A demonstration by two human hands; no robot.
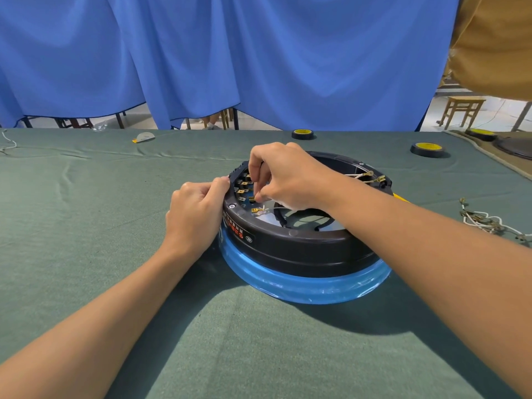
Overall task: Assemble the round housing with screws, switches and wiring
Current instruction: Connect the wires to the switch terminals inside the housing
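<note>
The round black housing [302, 249] sits upside down on a blue film-wrapped rim [311, 286] in the middle of the green table. A block of switches with brass terminals [244, 184] lines its inner left wall. My left hand [195, 217] grips the housing's outer left wall, thumb on the rim. My right hand [288, 175] reaches inside and pinches a brass wire connector [252, 199] at the lowest switch terminal. Another loose brass connector [257, 210] on a white wire lies just below it. More white wires with ring terminals [370, 177] hang over the far right rim.
A bundle of white wires with terminals [486, 221] lies on the cloth at the right. Black-and-yellow tape rolls [427, 149], [302, 134] stand behind the housing, a third [480, 134] at the far right. A blue curtain hangs beyond the table's far edge.
</note>
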